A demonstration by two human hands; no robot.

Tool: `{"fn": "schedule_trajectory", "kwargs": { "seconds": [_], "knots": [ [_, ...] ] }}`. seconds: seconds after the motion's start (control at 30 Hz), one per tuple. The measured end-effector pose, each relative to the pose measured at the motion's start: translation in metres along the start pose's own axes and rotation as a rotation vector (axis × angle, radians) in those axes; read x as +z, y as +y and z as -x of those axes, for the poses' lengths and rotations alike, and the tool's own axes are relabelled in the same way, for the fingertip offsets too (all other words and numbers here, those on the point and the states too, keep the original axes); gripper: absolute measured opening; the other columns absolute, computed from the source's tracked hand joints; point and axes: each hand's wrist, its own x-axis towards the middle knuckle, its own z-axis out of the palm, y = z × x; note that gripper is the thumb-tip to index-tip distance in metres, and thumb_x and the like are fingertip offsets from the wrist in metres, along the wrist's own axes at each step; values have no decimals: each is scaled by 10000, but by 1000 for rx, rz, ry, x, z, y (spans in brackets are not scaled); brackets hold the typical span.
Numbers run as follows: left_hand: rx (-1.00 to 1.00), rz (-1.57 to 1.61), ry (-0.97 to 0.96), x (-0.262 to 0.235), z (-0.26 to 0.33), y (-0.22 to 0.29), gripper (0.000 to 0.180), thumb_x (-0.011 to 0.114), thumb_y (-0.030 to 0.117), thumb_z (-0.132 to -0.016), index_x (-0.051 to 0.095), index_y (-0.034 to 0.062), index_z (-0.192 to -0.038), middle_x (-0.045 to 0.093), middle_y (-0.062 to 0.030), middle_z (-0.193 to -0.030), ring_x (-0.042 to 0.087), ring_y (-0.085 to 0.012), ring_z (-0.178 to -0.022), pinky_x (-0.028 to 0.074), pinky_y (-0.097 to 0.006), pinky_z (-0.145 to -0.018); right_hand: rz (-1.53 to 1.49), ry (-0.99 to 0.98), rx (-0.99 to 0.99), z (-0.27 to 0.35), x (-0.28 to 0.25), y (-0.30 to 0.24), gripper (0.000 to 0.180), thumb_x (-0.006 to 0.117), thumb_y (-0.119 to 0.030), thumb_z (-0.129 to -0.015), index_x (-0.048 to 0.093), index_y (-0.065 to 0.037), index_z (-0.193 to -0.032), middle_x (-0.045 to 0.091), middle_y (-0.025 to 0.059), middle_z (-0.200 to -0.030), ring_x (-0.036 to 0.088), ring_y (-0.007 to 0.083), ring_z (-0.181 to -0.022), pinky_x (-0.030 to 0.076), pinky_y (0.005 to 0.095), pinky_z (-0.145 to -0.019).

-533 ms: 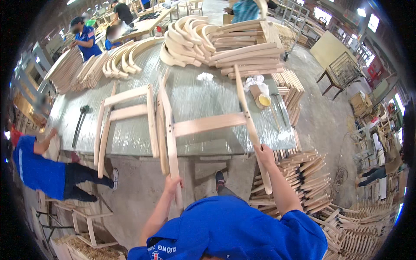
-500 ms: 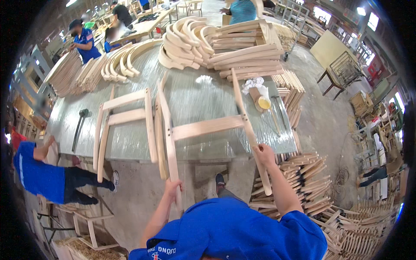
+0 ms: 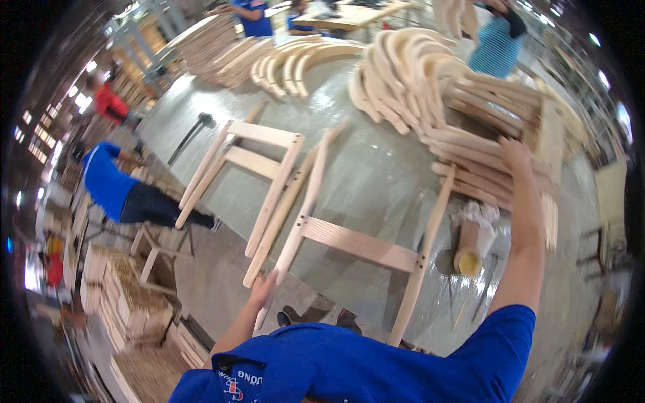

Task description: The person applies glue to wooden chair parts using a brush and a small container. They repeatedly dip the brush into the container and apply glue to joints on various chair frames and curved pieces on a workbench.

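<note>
My left hand [image 3: 263, 289] is closed round the lower end of one leg of a pale wooden chair frame [image 3: 359, 246]. This frame is two curved legs joined by a crossbar, lying on the table and jutting over its near edge. My right hand [image 3: 516, 156] is off the frame and reaches to a stack of wooden slats [image 3: 480, 151] at the right. It touches the stack, but whether its fingers grip a slat I cannot tell. Left of the held frame lies an assembled wooden chair frame [image 3: 259, 164], with a loose leg [image 3: 290, 201] alongside it.
Curved wooden pieces [image 3: 396, 74] are heaped at the table's far side, beside arched pieces [image 3: 299, 64]. A hammer [image 3: 191, 136] lies at the left. A cup of yellow paste [image 3: 467, 262] and a white rag [image 3: 478, 218] sit at the right. A co-worker [image 3: 111, 178] in blue stands left.
My right hand has let go of the frame's right leg and moved up and right to the slat stack. My left hand keeps its hold. The view has turned to the right.
</note>
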Motion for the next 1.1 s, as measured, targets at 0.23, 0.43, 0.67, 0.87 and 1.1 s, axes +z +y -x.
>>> {"fn": "schedule_trajectory", "kwargs": {
  "seconds": [0.23, 0.43, 0.67, 0.87, 1.1],
  "knots": [
    [22, -590, -120, -33, -7, 46, 537, 612, 438, -786, 510, 111, -1200, 451, -126, -1252, 531, -335, -1021, 442, -451, -818, 73, -38, -52, -44, -21, 9, 267, 606, -96, -721, 588, -67, -986, 653, 162, -941, 628, 331, -910, 504, 419, -796],
    [566, -833, 469, -8, -23, 75, 342, 696, 291, -714, 585, 143, -1001, 434, -100, -1249, 329, -342, -1214, 249, -521, -1000, 29, 356, -23, -37, -57, 51, 300, 612, -97, -747, 550, -82, -1040, 638, 167, -883, 620, 348, -841, 505, 430, -733],
    [791, -628, 543, -7, -51, 84, 254, 644, 216, -769, 549, 81, -962, 474, -109, -1184, 402, -341, -1133, 299, -502, -971, 124, 529, -206, 65, -121, 74, 437, 688, -21, -654, 505, -71, -1049, 589, 121, -964, 570, 318, -938, 445, 425, -827],
    [437, 614, -93, -9, -96, 158, 368, 477, 393, -914, 524, 67, -1078, 519, -101, -1165, 493, -301, -987, 405, -464, -891, 393, 817, -400, 210, -215, 79, 297, 581, 5, -713, 547, -41, -1004, 585, 134, -1069, 531, 330, -1078, 365, 461, -976],
    [301, 1204, -1233, -83, -60, 196, 978, 371, 766, -760, 147, 87, -1428, 455, -218, -1249, 510, -342, -1080, 469, -508, -857, 350, 841, -727, 316, -261, -61, 219, 580, -81, -727, 549, -55, -942, 613, 113, -1042, 548, 324, -1098, 328, 542, -1024]
  ]
}}
